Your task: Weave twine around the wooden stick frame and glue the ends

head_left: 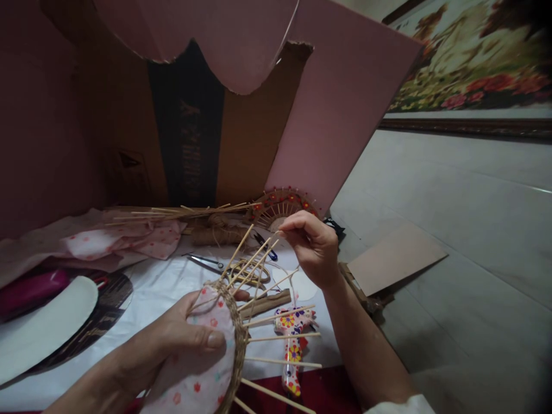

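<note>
My left hand grips a round piece padded with pink floral cloth, thumb pressed on the cloth. A woven straw rim runs round its edge, and several thin wooden sticks fan out from it. Just above and to the right, my right hand is closed in a pinch at the tips of the upper sticks, holding a thin strand that trails down.
A white cloth covers the table. On it lie scissors, a floral glue gun, a bundle of sticks, pink fabric, a half-made beaded piece and an oval plate. A pink cardboard box stands behind.
</note>
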A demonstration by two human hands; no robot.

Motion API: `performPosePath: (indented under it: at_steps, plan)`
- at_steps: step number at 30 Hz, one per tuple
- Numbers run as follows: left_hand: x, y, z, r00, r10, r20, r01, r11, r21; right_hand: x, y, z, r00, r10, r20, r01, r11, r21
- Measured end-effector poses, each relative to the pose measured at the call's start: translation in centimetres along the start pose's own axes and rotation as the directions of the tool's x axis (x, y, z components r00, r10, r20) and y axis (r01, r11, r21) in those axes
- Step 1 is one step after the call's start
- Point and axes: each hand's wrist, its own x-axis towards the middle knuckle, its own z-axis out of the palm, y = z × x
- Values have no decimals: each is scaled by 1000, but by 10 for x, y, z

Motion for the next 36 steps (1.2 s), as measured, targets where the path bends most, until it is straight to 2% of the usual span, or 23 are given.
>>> performPosePath:
  at_steps: [3, 8, 10, 12, 15, 18, 20, 22, 25, 27, 28, 30, 34, 36]
  plan:
    - [2, 0, 2, 1000, -5, 10, 5, 1000, 11, 0, -6, -1, 999, -42, 32, 42, 999, 1]
    - [7, -1, 3, 999, 8, 33, -10, 998, 63, 8, -19, 0, 979, -117, 167, 118, 993, 3]
    - [7, -2, 1, 999, -4, 32, 1, 997, 80, 14, -19, 1, 974, -110, 198, 116, 993, -22]
    - [6, -3, -1, 999, -9, 43, 5, 997, 77, 19, -14, 0, 978, -45, 202, 52, 998, -29]
    - [2, -3, -5, 999, -9, 51, 6, 998, 57, 22, 0, -2, 957, 171, 234, -186, 981, 46]
    - [-2, -2, -5, 1000, -10, 14, 9, 999, 52, 16, 15, 3, 848, 393, 354, -471, 866, 166]
    - [-3, -2, -4, 1000, 6, 8, -7, 999, 48, 7, 20, 15, 758, 476, 445, -610, 758, 229]
    - [-2, -2, -4, 999, 31, 26, -32, 998, 47, -2, 20, 31, 674, 505, 540, -705, 659, 263]
    - [-1, 0, -3, 999, 45, 30, -46, 998, 50, -14, 15, 56, 548, 483, 682, -798, 546, 255]
    - [-1, 1, -1, 999, 43, 27, -45, 998, 45, -19, 12, 68, 477, 456, 752, -837, 495, 232]
    - [-1, 1, 0, 998, 45, 32, -46, 998, 40, -21, 11, 73, 456, 442, 773, -847, 484, 223]
    - [-1, 1, 1, 997, 44, 65, -46, 998, 38, -22, 11, 78, 454, 426, 783, -836, 508, 209]
    - [0, -3, -1, 991, 8, 135, -18, 997, 75, -19, 16, 81, 567, 467, 679, -739, 653, 168]
    - [1, -4, -2, 989, -1, 148, -13, 996, 91, -17, 19, 82, 605, 476, 638, -694, 708, 129]
